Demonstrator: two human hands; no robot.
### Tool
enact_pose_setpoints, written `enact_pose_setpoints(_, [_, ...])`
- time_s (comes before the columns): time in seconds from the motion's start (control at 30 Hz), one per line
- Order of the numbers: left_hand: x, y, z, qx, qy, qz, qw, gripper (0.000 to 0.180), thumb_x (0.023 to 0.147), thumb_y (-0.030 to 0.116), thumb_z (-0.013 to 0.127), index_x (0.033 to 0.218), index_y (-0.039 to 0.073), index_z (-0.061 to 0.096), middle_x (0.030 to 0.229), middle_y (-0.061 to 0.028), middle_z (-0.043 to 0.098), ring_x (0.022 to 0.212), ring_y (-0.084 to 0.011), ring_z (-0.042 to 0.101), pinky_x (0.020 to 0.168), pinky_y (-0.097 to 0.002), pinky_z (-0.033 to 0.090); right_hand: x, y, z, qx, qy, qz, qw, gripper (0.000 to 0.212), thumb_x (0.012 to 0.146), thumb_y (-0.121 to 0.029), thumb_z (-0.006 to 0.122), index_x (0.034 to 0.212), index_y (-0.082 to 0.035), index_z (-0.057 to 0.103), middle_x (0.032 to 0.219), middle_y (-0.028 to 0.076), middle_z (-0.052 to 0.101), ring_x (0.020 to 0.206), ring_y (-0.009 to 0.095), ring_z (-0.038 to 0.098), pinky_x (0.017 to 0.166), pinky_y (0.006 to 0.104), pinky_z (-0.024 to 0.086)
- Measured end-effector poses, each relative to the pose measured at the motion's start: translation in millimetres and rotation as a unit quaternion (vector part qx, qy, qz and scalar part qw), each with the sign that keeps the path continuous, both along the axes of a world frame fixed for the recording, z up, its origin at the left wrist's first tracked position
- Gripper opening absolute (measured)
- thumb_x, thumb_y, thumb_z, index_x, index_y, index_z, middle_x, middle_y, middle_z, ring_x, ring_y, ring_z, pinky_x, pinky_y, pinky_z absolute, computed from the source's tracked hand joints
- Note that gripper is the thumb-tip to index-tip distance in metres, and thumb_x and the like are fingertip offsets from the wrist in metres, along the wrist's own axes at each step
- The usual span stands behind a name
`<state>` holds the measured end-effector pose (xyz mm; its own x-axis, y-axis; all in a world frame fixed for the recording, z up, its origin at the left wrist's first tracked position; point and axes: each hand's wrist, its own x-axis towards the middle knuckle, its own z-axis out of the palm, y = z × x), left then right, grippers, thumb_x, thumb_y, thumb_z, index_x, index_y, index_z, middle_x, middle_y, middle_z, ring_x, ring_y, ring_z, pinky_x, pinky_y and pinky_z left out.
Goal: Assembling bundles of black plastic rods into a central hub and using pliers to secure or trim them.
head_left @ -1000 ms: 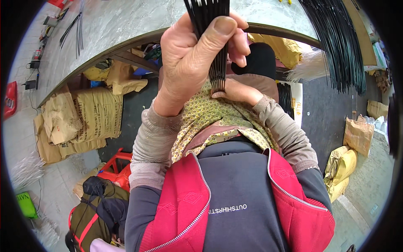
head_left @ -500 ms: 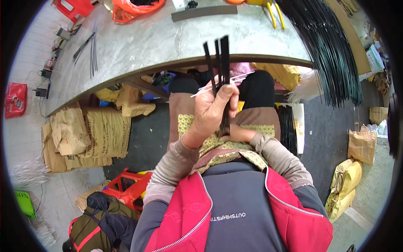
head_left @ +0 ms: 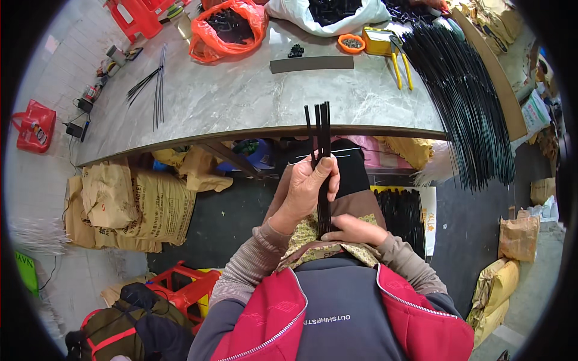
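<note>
Bundle of black rods (head_left: pixel 323 135) above the lap (head_left: pixel 364 207), its long axis pointing toward the counter (head_left: pixel 198 105); the left hand (head_left: pixel 310 185) is closed around its middle, the right hand (head_left: pixel 356 230) beside its lap-side end, grip indeterminable.

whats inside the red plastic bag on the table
The open bag shows a heap of black pieces inside. Whatever lies below the top layer is covered by those pieces and the bag's sides, so it cannot be seen.
</note>
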<state>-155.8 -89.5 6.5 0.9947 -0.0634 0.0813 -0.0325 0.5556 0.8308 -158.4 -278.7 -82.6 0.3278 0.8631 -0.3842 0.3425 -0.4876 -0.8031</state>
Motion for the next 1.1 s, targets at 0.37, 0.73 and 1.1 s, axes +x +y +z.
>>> enact_pose_setpoints(0.37, [34.0, 12.4, -25.2, -0.055, -0.017, -0.043, 0.997, 0.058, 0.094, 0.059, 0.054, 0.100, 0.001, 0.053, 0.072, -0.0109, 0.061, 0.057, -0.0203, 0.062, 0.053, -0.0312, 0.053, 105.0, -5.4, 74.6, 0.216, 0.035, -0.303, 0.928, 0.028, 0.099, -0.018, 0.062, 0.116, 0.003, 0.064, 0.098, 0.007, 0.070, 0.093, 0.013, 0.065, 0.083, 0.0275, 0.052])
enact_pose_setpoints(0.73, [57.2, 20.1, -41.6, -0.130, 0.046, -0.069, 0.988, 0.078, 0.093, 0.076, 0.027, 0.097, 0.003, 0.053, 0.065, -0.0101, 0.058, 0.050, -0.0209, 0.058, 0.047, -0.0294, 0.050, 112.0, 39.9, 58.1, 0.380, 0.104, -0.316, 0.863, 0.061, 0.104, -0.051, 0.043, 0.128, 0.002, 0.058, 0.125, 0.013, 0.064, 0.111, 0.019, 0.063, 0.093, 0.0309, 0.049])
enact_pose_setpoints(1.1, [55.3, 7.4, -40.1, -0.144, 0.053, -0.067, 0.986, 0.059, 0.096, 0.060, 0.051, 0.099, 0.001, 0.059, 0.068, -0.0106, 0.061, 0.056, -0.0225, 0.063, 0.053, -0.0324, 0.054, 95.7, 59.3, 62.9, 0.419, 0.216, -0.371, 0.800, 0.062, 0.105, -0.051, 0.041, 0.128, 0.005, 0.056, 0.078, 0.001, 0.059, 0.045, 0.004, 0.048, 0.039, 0.0183, 0.038])
